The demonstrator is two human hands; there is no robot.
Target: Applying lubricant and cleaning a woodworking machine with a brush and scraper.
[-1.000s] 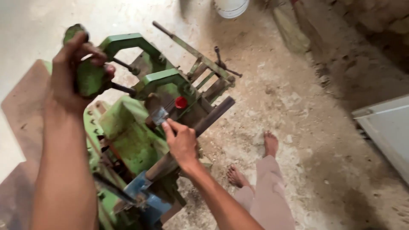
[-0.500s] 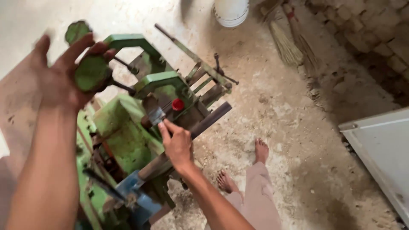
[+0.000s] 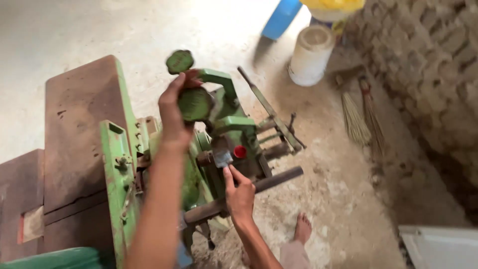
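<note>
A green metal machine [image 3: 122,164] with a rusty flat top stands in front of me. My left hand [image 3: 173,110] is closed around a round green knob [image 3: 195,103] on the machine's upper arm. A second green knob [image 3: 179,61] sticks up just above it. My right hand [image 3: 240,193] grips a dark round bar [image 3: 280,178] lying across the machine's front. Its index finger reaches up to a small grey metal piece [image 3: 222,158]. A red cap [image 3: 240,151] sits right beside that piece.
A white bucket [image 3: 311,55] stands on the dusty floor behind the machine, with a blue object [image 3: 281,17] past it. Two brooms [image 3: 354,117] lean by the brick wall [image 3: 428,74] on the right. A white panel [image 3: 438,246] lies bottom right. My bare foot [image 3: 302,229] is below the bar.
My left hand opened off the green knob half a second ago and has closed on it again. My right hand stayed on the bar. The view pulled back and swung right.
</note>
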